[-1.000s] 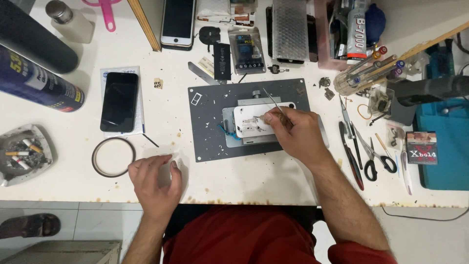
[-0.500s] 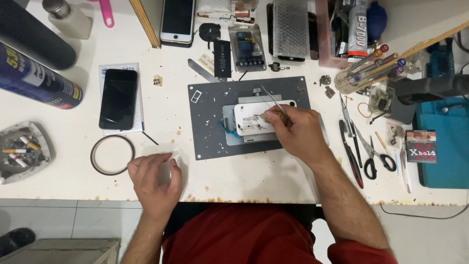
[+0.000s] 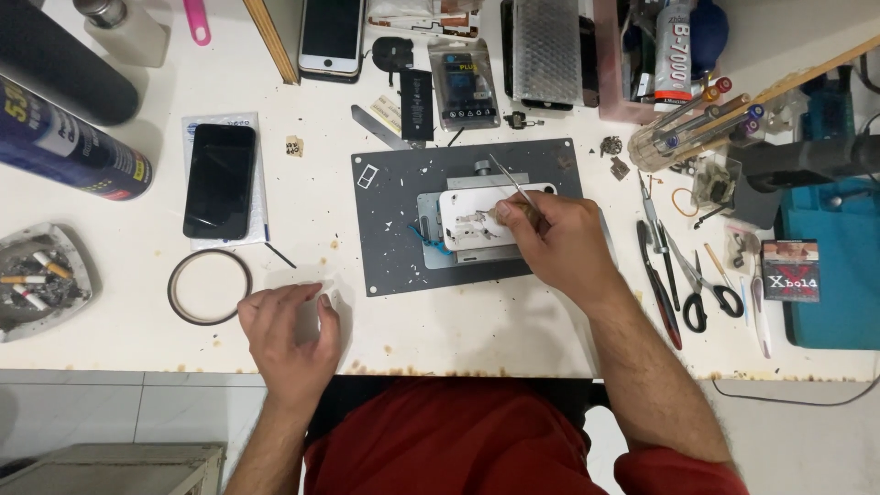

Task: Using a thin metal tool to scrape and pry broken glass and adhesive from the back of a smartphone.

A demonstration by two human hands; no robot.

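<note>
My right hand (image 3: 555, 243) grips thin metal tweezers (image 3: 511, 182) and rests on a white phone housing (image 3: 467, 218) clamped in a metal holder on the dark grey work mat (image 3: 385, 247). The tweezer tips point up and left from my fingers, over the housing's top edge. My left hand (image 3: 291, 332) lies flat on the white table near its front edge, fingers loosely curled over something small and pale that I cannot make out. A ring of dark tape (image 3: 209, 286) lies just left of that hand.
A black phone (image 3: 219, 180) lies on a white sheet at the left, with a spray can (image 3: 73, 147) and an ashtray (image 3: 37, 280) beyond. Scissors (image 3: 704, 286), pliers (image 3: 658, 284) and pens lie at the right. Another phone (image 3: 333, 37), battery packs and a glue tube line the back.
My left hand has shifted slightly and its fingers have curled a little more. My right hand stays on the phone housing with the tweezers.
</note>
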